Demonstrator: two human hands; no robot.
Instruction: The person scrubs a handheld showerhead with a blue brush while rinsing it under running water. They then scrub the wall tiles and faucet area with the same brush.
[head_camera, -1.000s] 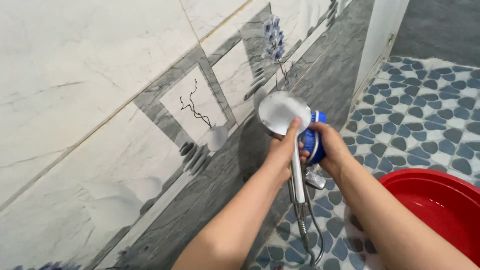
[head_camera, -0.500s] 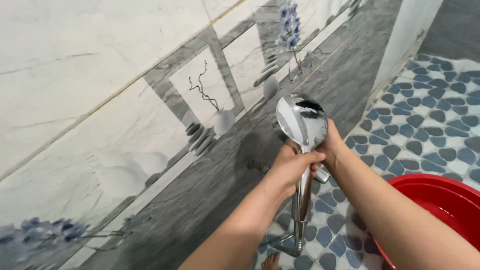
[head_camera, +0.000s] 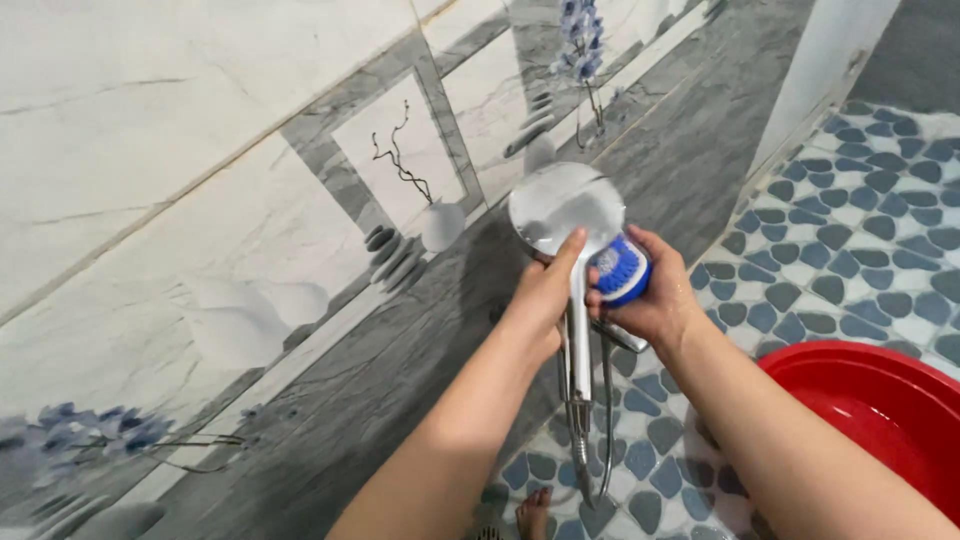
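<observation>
The shower head (head_camera: 566, 207) is held upright by its handle in the left hand (head_camera: 548, 300), fingers wrapped round; just right, the right hand's (head_camera: 650, 300) fingers clasp a blue brush (head_camera: 620, 270).

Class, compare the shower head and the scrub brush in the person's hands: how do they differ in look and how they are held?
The shower head is a wide, silvery disc on a long handle; the scrub brush is small, blue and white. The left hand grips the shower head's handle, while the right hand cups the brush. Both are held up near the tiled wall.
</observation>
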